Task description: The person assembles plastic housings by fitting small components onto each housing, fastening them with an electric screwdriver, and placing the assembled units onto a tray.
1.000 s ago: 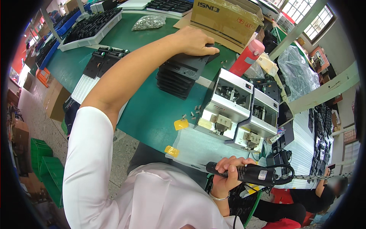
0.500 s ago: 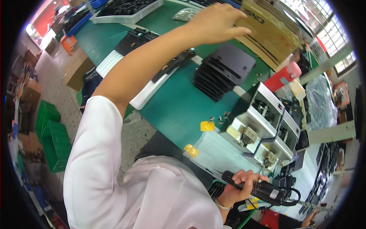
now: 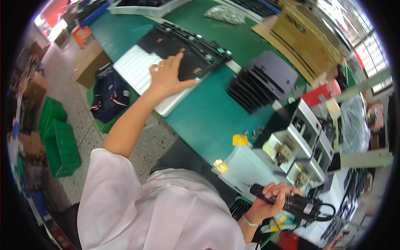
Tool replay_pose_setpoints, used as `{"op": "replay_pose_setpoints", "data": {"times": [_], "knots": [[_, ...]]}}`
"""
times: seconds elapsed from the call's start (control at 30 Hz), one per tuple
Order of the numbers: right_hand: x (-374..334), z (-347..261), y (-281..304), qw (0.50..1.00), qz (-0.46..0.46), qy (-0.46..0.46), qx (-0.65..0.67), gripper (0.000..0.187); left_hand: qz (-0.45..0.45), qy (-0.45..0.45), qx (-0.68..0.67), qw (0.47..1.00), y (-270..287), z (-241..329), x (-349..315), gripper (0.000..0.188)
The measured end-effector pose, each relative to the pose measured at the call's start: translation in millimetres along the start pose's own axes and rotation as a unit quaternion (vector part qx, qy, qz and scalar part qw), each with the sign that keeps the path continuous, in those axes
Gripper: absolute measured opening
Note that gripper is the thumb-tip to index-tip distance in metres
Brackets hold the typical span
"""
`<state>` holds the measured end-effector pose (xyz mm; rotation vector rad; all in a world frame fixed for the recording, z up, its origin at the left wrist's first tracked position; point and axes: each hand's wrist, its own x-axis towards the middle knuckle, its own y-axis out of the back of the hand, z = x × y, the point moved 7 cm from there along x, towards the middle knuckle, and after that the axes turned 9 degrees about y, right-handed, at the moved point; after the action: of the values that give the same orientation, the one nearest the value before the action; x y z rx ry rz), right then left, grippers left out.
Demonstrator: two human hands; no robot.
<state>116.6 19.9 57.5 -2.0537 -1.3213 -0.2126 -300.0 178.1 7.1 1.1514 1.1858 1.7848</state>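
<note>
My left hand (image 3: 168, 77) is over a white ribbed tray (image 3: 133, 68), fingers spread, nothing in its grasp. Beneath its fingertips lies a flat black panel (image 3: 168, 43) with small copper-coloured pads; whether they touch it I cannot tell. Along the panel's far edge run black parts with round ends (image 3: 208, 57). My right hand (image 3: 268, 204) is wrapped round a black electric screwdriver (image 3: 306, 208), its bit pointing up and left. To the right of the tray stands a stack of dark grey plastic covers (image 3: 271, 75) on the green table (image 3: 200, 112).
Grey-white machines (image 3: 298, 146) stand at the right, with small metal bits and yellow tape pieces (image 3: 240, 140) beside them. Behind are a cardboard box (image 3: 306, 37), a red cylinder (image 3: 318, 93) and a clear bag (image 3: 225, 14). Green crates (image 3: 62, 148) sit on the floor at left.
My left hand has come back from the far side near the cardboard box, down and left to the tray with the black panel. My right hand keeps hold of the screwdriver.
</note>
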Motion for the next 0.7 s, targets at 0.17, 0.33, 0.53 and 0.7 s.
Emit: {"op": "replay_pose_setpoints", "data": {"times": [0.17, 0.33, 0.53, 0.7], "knots": [[25, -9, -1, 0.998, 0.01, 0.062, 0.025, 0.045, 0.017, 0.026, -0.006, 1.0, -1, -11, 8, 0.097], [60, -15, 9, 0.991, 0.01, 0.132, 0.032, 0.043, 0.012, 0.065, -0.011, 0.998, -3, -20, 16, 0.095], [76, -10, 3, 0.984, -0.014, 0.178, 0.029, 0.043, 0.047, 0.018, -0.056, 0.997, 7, -29, 11, 0.091], [82, -5, -2, 0.979, -0.022, 0.201, 0.01, 0.043, 0.05, -0.044, -0.097, 0.993, 41, -15, -31, 0.088]]}}
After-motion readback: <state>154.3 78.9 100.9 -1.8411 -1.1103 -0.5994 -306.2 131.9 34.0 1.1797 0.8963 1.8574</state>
